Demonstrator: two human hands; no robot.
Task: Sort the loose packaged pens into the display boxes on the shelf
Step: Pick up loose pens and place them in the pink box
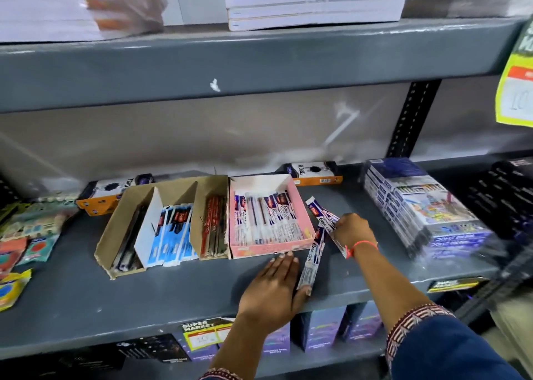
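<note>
A pink display box (305,221) on the grey shelf holds several white-and-purple packaged pens. Left of it, a brown cardboard display box (115,226) has compartments with dark, blue-white and red pen packs. My right hand (350,229), just right of the pink box, grips a few loose white-and-purple pen packs (324,216). My left hand (274,287) rests flat on the shelf in front of the pink box, its thumb against another loose pen pack (310,264) that lies slanted beside it.
The grey metal shelf (86,293) carries orange-and-black boxes (314,175) behind the display boxes, a stack of wrapped colour sets (427,215) at right, and small packets (28,235) at left. Paper reams sit on the shelf above. A yellow price tag (516,91) hangs at upper right.
</note>
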